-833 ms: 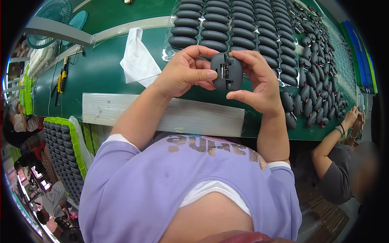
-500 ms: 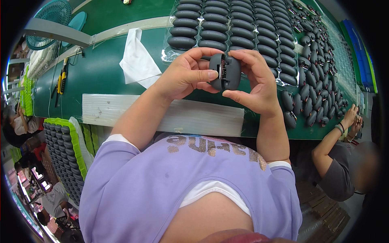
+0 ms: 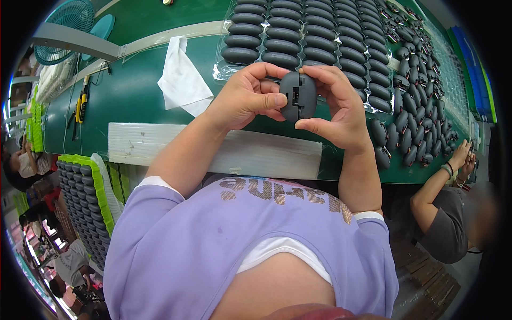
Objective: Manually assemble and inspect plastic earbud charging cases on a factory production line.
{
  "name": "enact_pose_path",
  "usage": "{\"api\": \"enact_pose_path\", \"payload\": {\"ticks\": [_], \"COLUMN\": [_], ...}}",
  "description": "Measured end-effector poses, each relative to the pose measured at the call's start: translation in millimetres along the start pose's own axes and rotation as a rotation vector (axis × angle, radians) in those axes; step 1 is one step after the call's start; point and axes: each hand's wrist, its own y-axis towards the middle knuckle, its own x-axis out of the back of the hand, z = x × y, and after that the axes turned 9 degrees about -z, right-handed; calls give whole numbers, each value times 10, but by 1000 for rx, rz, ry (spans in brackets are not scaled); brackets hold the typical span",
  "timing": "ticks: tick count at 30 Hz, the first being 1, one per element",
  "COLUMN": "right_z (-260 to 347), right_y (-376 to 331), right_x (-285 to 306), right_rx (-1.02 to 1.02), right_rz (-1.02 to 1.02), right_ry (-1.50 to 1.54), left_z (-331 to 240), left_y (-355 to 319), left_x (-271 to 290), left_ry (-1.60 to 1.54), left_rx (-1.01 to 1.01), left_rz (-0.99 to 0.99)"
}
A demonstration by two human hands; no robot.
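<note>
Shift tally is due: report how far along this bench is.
Done, apparently: rows of dark oval shells fill the clear tray. In hand: left hand and right hand pinch one dark part. Left, probably: loose pieces lie heaped at right.

Behind my hands (image 3: 298, 106), rows of dark oval shells (image 3: 298, 37) in a clear tray block the far side of the table (image 3: 133, 96). More shells (image 3: 410, 122) crowd my right. To my left the green surface lies open as far as a white cloth (image 3: 181, 80); nearer me, a pale strip (image 3: 213, 149) lies flat.
</note>
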Motion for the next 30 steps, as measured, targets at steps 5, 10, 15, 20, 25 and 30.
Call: {"api": "enact_pose_path", "payload": {"ticks": [5,10,15,20,25,30], "right_z": [4,-37,-18,-31,3,-32], "right_y": [-19,-3,15,7,-12,8], "right_x": [-21,-22,24,38,34,51], "right_rx": [24,5,9,-3,-15,-30], "right_rz": [16,-43,-65,-56,-31,-13], "right_ry": [9,-15,-29,28,23,57], "left_z": [74,78,38,78,53,31], "left_y": [2,26,-23,-16,-56,-48], "left_x": [-6,-72,-117,-94,-143,-138], "left_ry": [15,83,202,80,-8,-37], "left_rx": [-31,-279,-313,-181,-101,-83], "left_rz": [10,-32,-5,-66,-82,-76]}}
